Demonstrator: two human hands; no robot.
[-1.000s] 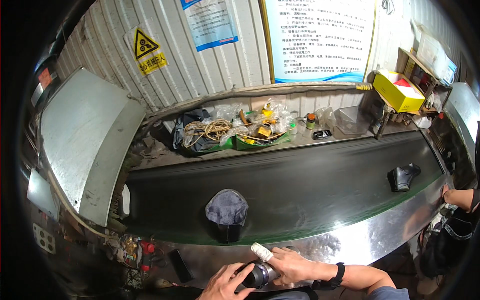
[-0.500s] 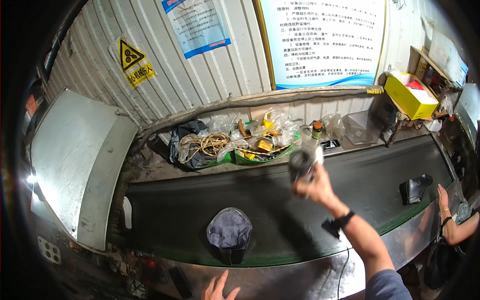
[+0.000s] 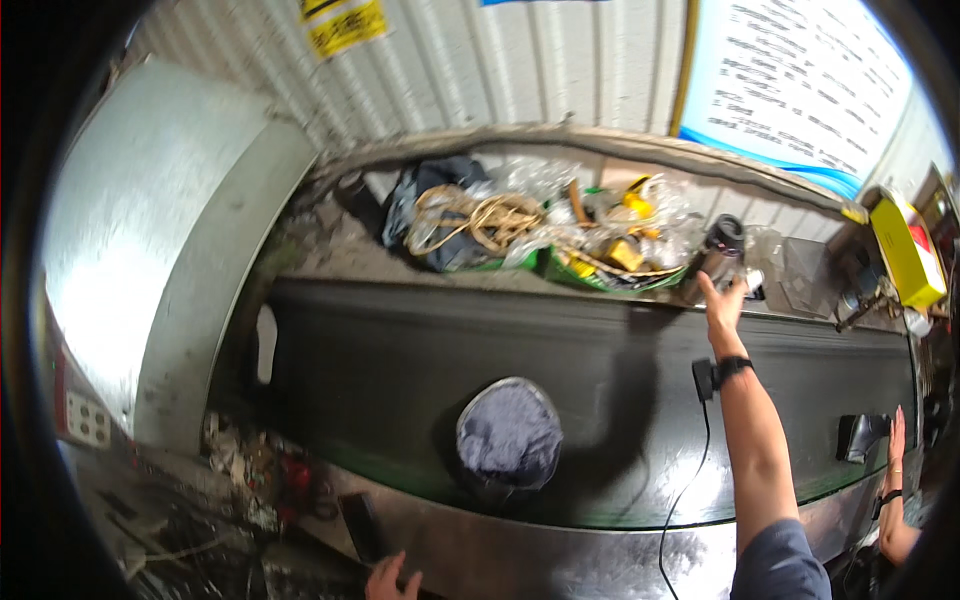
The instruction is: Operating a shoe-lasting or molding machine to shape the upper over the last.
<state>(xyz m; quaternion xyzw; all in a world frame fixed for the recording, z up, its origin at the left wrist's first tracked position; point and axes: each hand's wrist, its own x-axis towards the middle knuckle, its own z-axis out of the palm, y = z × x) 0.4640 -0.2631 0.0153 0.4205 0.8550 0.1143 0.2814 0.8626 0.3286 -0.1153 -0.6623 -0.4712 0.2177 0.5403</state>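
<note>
My right hand [image 3: 726, 305] is stretched over to the ledge behind the dark belt, thumb and fingers around the lower part of a dark bottle [image 3: 722, 245]. A black strap circles that wrist, with a small black box and a cable [image 3: 684, 468] hanging from it. Low in the picture, my left hand [image 3: 392, 580] is partly cut off; its fingers are loosely bent and apart, with nothing visible in them. Beyond it on the belt [image 3: 370, 350] sits a rounded dark piece with grey fleecy lining [image 3: 510, 435]. A phone-like black slab [image 3: 360, 525] lies close to my left hand.
At far right another person's hand [image 3: 897, 435] is beside a black ankle boot [image 3: 860, 438]. Plastic bags, coiled rope [image 3: 495, 220] and oddments crowd the ledge. A large metal hood [image 3: 150, 220] stands left, near a white sole-shaped piece [image 3: 266, 345]. A yellow box [image 3: 905, 255] is back right.
My right hand has carried the dark bottle from above the belt to the back ledge. The view has shifted, and my left hand now shows less, with its fingers more bent.
</note>
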